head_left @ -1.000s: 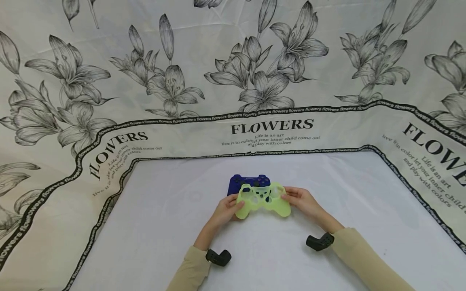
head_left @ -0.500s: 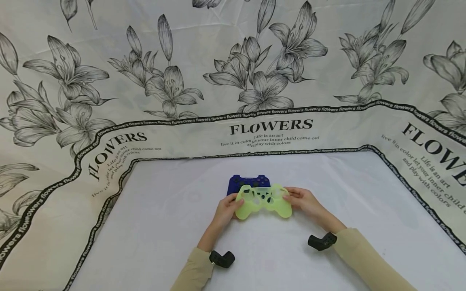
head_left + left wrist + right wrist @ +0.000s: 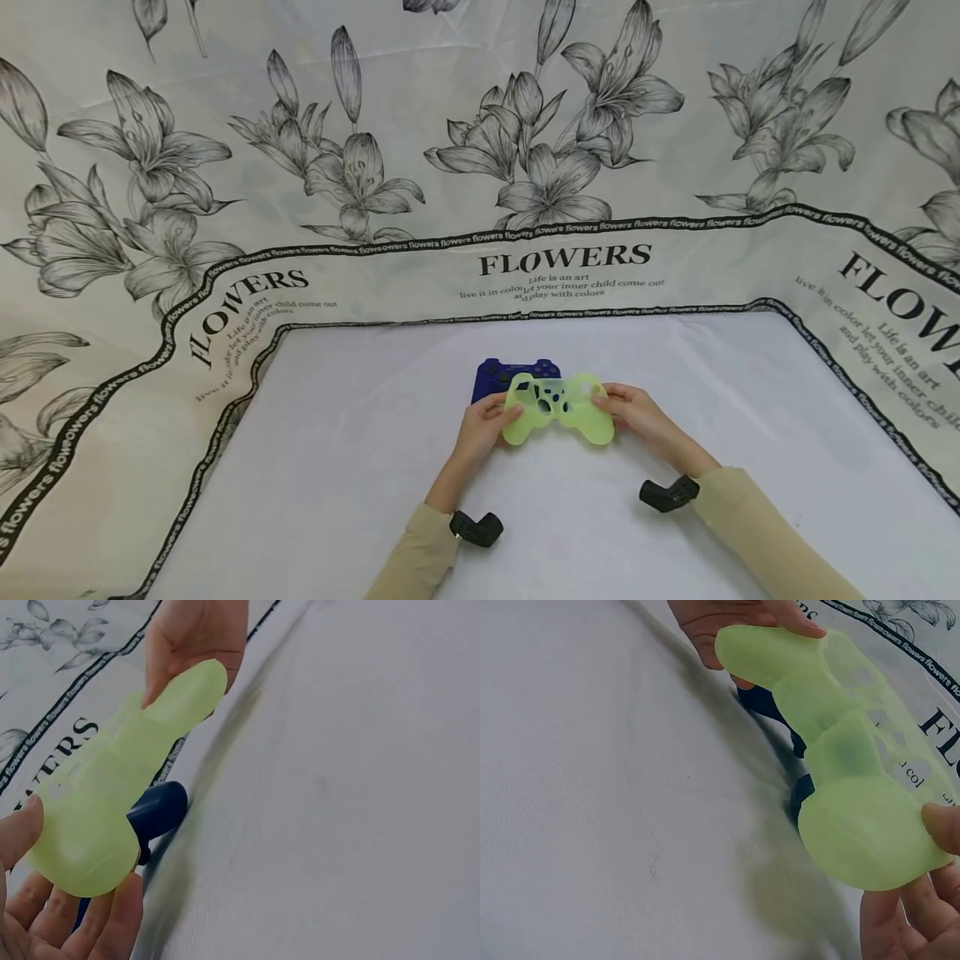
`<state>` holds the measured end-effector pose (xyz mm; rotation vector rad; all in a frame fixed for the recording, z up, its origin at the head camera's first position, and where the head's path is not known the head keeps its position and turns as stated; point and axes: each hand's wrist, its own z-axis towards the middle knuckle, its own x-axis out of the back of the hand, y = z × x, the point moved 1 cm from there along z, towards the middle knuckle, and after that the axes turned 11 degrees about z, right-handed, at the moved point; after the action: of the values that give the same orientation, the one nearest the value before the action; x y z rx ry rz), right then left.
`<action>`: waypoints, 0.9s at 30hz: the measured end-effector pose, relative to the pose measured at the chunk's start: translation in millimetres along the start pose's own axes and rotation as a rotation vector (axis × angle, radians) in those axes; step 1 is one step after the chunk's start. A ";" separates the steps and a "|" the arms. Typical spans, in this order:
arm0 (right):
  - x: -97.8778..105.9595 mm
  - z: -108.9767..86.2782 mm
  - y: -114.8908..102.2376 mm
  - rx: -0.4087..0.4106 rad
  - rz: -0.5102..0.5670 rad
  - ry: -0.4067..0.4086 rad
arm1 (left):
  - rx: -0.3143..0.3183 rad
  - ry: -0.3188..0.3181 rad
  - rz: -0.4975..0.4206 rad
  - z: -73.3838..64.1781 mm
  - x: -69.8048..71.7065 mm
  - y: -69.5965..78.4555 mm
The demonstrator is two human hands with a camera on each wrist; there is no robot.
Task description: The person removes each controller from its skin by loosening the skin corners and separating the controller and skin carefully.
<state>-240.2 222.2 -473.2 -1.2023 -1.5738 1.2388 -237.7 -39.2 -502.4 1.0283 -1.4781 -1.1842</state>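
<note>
A translucent yellow-green silicone controller cover [image 3: 596,426] is held up between both hands, its cut-out holes showing in the head view. My left hand [image 3: 480,431] pinches its left grip, thumb on the face and fingers behind. At the other end, my right hand [image 3: 637,417] holds the right side the same way. Behind the cover lies a dark blue game controller [image 3: 491,379] on the white table, its lower part hidden by the cover. In the left wrist view the cover [image 3: 90,840] sits between thumb and fingers, with the blue controller [image 3: 161,810] beyond.
A white cloth [image 3: 337,467] spreads over the table. Around the back and sides hangs a curtain [image 3: 405,283] with printed lilies and a lettered border. Black wrist cameras [image 3: 477,528] are strapped over beige sleeves [image 3: 757,517].
Both hands have shifted slightly right and up with the cover, its tilt changing a little. More of the blue controller's left side shows. The controller stays on the table.
</note>
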 end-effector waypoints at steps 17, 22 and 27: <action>8.0 -0.3 -1.2 0.004 -0.156 0.166 | 0.038 0.067 -0.034 -2.9 -15.4 2.3; 16.0 -2.8 0.5 -0.015 -0.147 0.147 | 0.052 0.071 -0.066 -7.2 -26.6 5.0; 24.0 -8.0 0.5 -0.017 -0.128 0.095 | 0.027 0.057 -0.071 -8.5 -33.5 4.1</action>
<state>-238.5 247.4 -471.4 -1.1359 -1.5680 1.0735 -223.0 -7.7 -503.2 1.1321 -1.4273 -1.1773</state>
